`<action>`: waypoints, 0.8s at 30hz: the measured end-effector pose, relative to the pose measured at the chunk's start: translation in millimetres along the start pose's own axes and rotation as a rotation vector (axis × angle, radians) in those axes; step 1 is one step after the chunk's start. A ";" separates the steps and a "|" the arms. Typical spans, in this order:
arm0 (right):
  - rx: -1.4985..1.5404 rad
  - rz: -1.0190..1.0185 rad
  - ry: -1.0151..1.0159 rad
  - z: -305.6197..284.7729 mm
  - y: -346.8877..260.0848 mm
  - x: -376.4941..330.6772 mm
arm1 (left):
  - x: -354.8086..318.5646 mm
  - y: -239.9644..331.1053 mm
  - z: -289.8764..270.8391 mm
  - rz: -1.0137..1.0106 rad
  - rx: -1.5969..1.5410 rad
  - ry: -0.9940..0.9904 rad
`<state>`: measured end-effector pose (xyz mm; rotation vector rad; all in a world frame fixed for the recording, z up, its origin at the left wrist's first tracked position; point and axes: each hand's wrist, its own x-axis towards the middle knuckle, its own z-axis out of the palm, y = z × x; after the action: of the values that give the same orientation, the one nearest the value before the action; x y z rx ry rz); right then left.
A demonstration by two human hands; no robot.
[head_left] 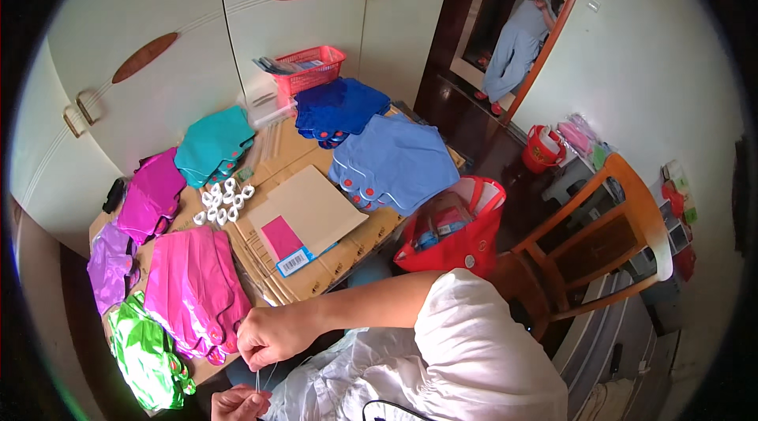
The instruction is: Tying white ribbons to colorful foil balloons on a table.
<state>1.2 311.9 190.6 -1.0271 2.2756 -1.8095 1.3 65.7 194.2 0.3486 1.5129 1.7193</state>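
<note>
Thin pale thread (258, 379) runs between my two hands, just past the near edge of the table. My right hand (272, 336) is closed, pinching the upper end with its fingertips pointing down. Below it, my left hand (239, 403) is closed on the lower end, partly cut off by the lower edge of the picture. Close beside my right hand lies a stack of shiny pink fabric pieces (193, 283) with red round spots along the edge. A bright green shiny stack (146, 354) sits to the left of my hands.
On the cardboard-covered table (324, 283) lie purple (150, 196), teal (213, 141) and blue (395, 157) fabric stacks, white rolls (223, 202) and a cardboard sheet (324, 212). A red bag (485, 224) and wooden chair (592, 239) stand right. Another person (517, 42) appears by the doorway.
</note>
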 end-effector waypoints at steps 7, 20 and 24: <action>0.147 0.030 0.255 19.7 6.7 -7.0 | 17.6 12.2 21.9 0.340 -0.425 0.167; 0.053 -0.072 0.278 62.9 -4.9 -27.9 | 33.5 -5.5 11.8 0.492 -0.108 0.294; 0.079 -0.168 0.343 56.4 -10.0 -33.4 | 34.2 -17.9 20.1 0.683 0.667 0.411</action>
<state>56.2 280.8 170.4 -0.9873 2.3310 -2.2818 -0.3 103.4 172.6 0.9932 2.4742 1.7923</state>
